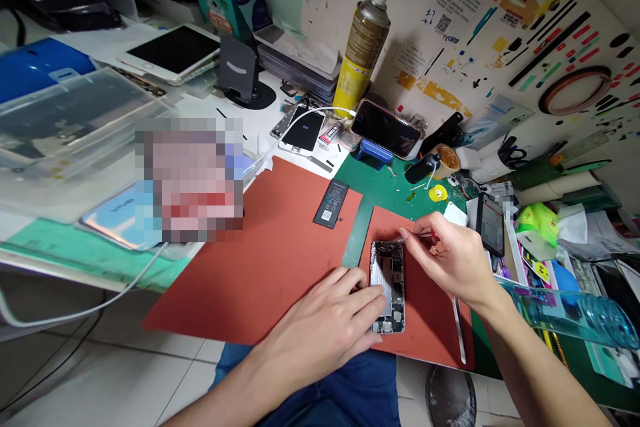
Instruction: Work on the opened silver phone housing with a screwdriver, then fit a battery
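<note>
An opened smartphone (397,290) lies on the red-brown mat with its inner parts and a silvery battery bay showing. My left hand (340,317) grips it along the left side, fingers over the edge and thumb at the bottom. At the phone's top right corner, my right hand (447,253) pinches a thin tool with a red part (434,235); its kind is mostly hidden by the fingers. A black phone battery (331,204) lies apart, up and left of the phone. To the right rests a slim metal tool (459,330).
Red-brown mats (260,267) cover part of a green mat (370,177). Behind stand a propped phone (387,128) and a spray can (361,47). A clear bottle (575,313) lies by my right forearm. A white cable (90,312) hangs at left.
</note>
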`<state>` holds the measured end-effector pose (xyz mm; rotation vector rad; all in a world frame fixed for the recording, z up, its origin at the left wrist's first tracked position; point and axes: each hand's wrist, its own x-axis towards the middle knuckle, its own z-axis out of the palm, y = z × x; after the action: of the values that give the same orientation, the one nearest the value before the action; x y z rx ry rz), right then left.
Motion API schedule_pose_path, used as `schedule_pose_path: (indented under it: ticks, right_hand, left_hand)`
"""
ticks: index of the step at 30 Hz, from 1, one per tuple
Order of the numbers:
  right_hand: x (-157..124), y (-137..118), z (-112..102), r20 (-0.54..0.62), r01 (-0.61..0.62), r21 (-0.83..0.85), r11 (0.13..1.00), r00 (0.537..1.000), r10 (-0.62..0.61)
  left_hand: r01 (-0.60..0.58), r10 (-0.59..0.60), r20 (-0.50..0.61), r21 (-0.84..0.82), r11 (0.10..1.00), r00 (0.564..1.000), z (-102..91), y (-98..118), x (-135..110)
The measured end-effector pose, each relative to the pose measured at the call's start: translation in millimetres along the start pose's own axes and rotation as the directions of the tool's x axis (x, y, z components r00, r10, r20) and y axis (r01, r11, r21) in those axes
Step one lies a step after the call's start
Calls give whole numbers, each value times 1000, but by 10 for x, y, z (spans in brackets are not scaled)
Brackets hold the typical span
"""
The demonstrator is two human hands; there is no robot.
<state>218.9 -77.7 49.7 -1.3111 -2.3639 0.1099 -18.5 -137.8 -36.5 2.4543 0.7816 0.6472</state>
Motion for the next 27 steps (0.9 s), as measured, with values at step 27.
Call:
schedule_pose_path:
  ticks: [27]
  right_hand:
    - [3,-4,19,39,40,38,998,998,-41]
  left_hand:
    - [-4,3,9,18,1000,1000,-15,1,1]
